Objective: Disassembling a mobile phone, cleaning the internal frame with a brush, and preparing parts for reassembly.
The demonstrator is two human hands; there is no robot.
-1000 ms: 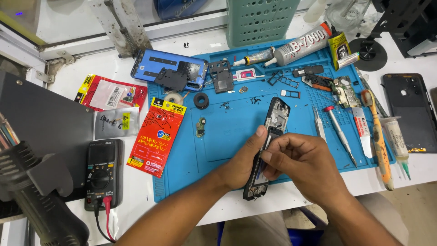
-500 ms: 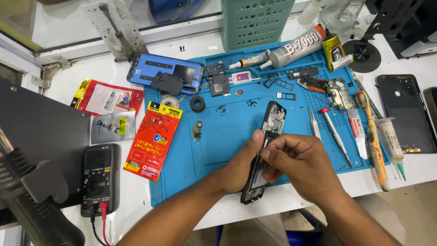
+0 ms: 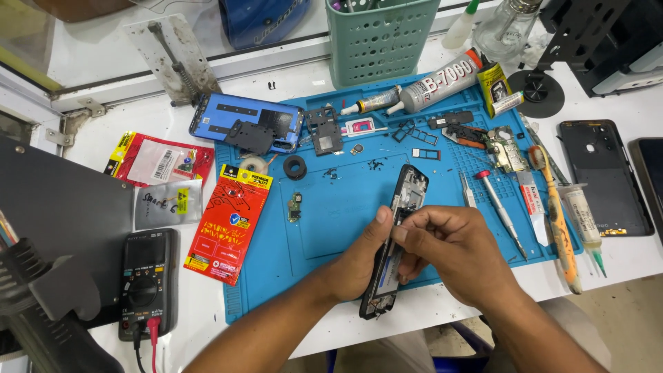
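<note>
A white work table [image 3: 173, 76] holds a big blue mat [image 3: 324, 207] covered with small parts. In the middle, near the front edge of the mat, two hands meet over an opened phone frame [image 3: 399, 228], which stands on its long edge, black outside and silver inside, and reaches from the mat out over the near edge. The left hand [image 3: 362, 259] wraps around the frame from the left, with the thumb pressed on its top edge. The right hand [image 3: 452, 252] has its fingers curled tight, pinching at the frame's upper edge; I cannot tell if it holds a tiny tool. Just right of the hands lie a red-topped screwdriver [image 3: 498, 211], a white flat tool [image 3: 530, 204], an orange toothbrush [image 3: 556, 221] and a clear syringe [image 3: 583, 224]. To the left, a long red packet [image 3: 229, 222] with a yellow top lies partly on the mat's left edge. Farther left sit a flat red and yellow packet [image 3: 160, 162] with a white label, and a shiny grey bag [image 3: 168, 204] with a small yellow sticker. Near the front left corner is a black meter [image 3: 143, 283]. At the far side lie a blue phone back [image 3: 245, 121], a grey glue tube [image 3: 442, 79] and a green basket [image 3: 380, 34]. A black phone back [image 3: 601, 173] lies at the far right.
</note>
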